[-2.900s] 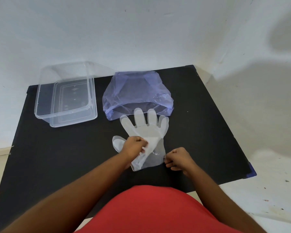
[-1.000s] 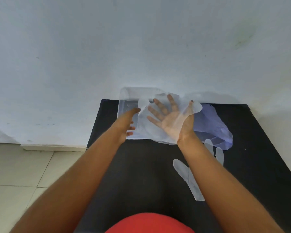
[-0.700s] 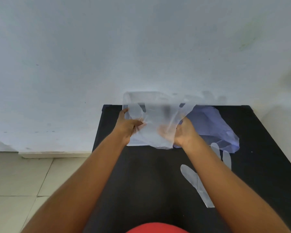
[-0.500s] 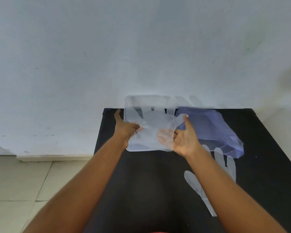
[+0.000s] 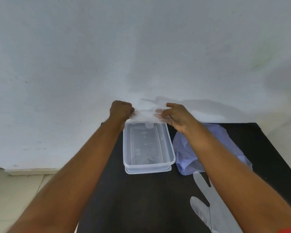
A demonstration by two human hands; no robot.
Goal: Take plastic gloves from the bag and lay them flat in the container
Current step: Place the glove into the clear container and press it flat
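A clear plastic glove [image 5: 145, 116] is stretched between my left hand [image 5: 121, 111] and my right hand [image 5: 174, 116], held in the air over the far end of the clear rectangular container [image 5: 170, 145]. Its fingertips hang down toward the container's far rim. Both hands pinch the glove's edge. The bluish plastic bag [image 5: 185, 153] lies just right of the container, partly hidden under my right forearm. A second clear glove [image 5: 207, 207] lies flat on the black table, near right.
The black table [image 5: 141, 199] stands against a white wall [image 5: 141, 47]. The container sits on its clear lid [image 5: 148, 170]. Tiled floor [image 5: 12, 190] shows past the table's left edge.
Both hands have carried the glove from low over the container up and away to its far end. The view has tilted, showing the container's inside bare.
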